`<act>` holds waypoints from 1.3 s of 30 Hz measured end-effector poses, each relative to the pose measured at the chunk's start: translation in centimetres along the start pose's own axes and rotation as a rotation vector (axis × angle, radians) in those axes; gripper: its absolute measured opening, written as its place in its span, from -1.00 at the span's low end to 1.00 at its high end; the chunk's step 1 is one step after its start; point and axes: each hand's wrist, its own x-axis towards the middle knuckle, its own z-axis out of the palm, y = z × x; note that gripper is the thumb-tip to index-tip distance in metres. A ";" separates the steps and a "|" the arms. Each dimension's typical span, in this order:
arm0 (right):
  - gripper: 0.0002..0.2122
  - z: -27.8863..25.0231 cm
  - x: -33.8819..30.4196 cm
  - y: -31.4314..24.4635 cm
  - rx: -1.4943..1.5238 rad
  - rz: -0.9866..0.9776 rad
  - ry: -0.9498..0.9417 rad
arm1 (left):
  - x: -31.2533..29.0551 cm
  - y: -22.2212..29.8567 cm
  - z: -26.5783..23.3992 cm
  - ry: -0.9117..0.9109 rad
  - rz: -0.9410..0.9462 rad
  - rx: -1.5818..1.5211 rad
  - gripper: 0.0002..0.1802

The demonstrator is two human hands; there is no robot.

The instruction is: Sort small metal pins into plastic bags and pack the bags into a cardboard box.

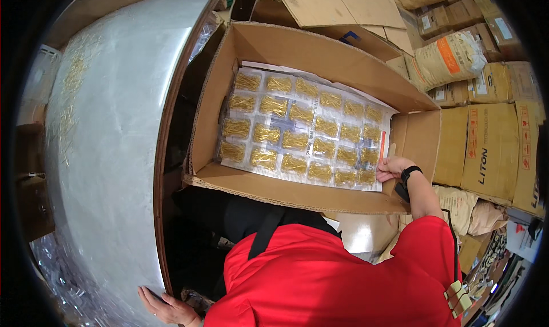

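Observation:
A large open cardboard box (311, 201) stands in front of me. Inside it, a printed paper sheet (382, 149) lies under several rows of small clear plastic trays (253, 153), each filled with thin gold-coloured metal pieces (266, 133). My right hand (392, 168), with a black band on its wrist, reaches into the box's right end. Its fingers are pinched together on the sheet's lower right corner. At the lower left, my left hand (168, 311) lies over the edge of the grey table, fingers stretched out. A dark strip shows between its thumb and fingers, too unclear to name.
The grey metal-topped table (114, 127) runs along the left, with loose thin gold pieces (68, 106) scattered on it. Opened cardboard boxes (337, 6) lie beyond the box. Stacked cartons (486, 147) and a tan sack (449, 61) fill the right side. Clear plastic (74, 287) lies at lower left.

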 end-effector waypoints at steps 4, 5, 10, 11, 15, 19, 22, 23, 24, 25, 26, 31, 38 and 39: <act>-0.82 -2.6 1.5 0.9 -0.038 0.041 0.011 | -0.3 0.1 -0.2 -0.008 -0.001 -0.021 -0.39; -0.87 -4.0 2.3 2.1 -0.094 0.017 0.106 | -0.1 0.1 0.1 0.001 -0.002 -0.048 -0.37; -0.77 8.3 -8.1 -14.3 -0.952 -0.349 0.488 | -0.5 1.0 -0.4 0.003 -0.071 -0.099 -0.35; -0.78 11.8 -9.9 -17.4 -0.925 -0.616 0.480 | -0.2 0.8 -0.4 0.000 -0.057 -0.089 -0.37; -0.75 29.2 -19.9 -28.9 -0.916 -1.593 0.316 | -0.4 0.6 -0.7 -0.010 -0.059 -0.095 -0.35; -0.64 44.5 -27.1 -37.9 -0.961 -2.082 -0.004 | 0.2 0.8 -1.5 -0.010 -0.076 -0.196 -0.42; -0.55 53.5 -26.4 -46.9 -0.932 -2.054 -0.149 | 0.3 0.8 -1.8 -0.027 -0.083 -0.216 -0.41; -0.51 56.6 -25.1 -49.7 -0.937 -2.002 -0.119 | 0.1 0.7 -1.8 -0.028 -0.100 -0.223 -0.40; -0.47 58.8 -23.8 -52.7 -0.941 -1.948 -0.076 | 0.1 0.7 -1.6 -0.036 -0.097 -0.218 -0.42; -0.43 60.7 -22.6 -55.4 -0.946 -1.895 -0.036 | -0.1 0.7 -1.5 -0.026 -0.111 -0.243 -0.43; -0.40 62.3 -21.3 -57.8 -1.028 -1.860 0.064 | -0.2 0.7 -1.3 -0.017 -0.125 -0.263 -0.44; -0.22 66.8 -16.7 -65.4 -1.250 -1.708 0.344 | -0.5 0.9 -0.5 0.130 -0.120 -0.183 -0.52; -0.11 68.5 -17.6 -65.3 -1.580 -1.536 0.505 | -0.2 1.0 -0.7 0.096 -0.184 -0.187 -0.51; -0.11 69.6 -17.8 -63.8 -1.671 -1.571 0.494 | -0.3 0.9 -0.4 0.099 -0.178 -0.179 -0.50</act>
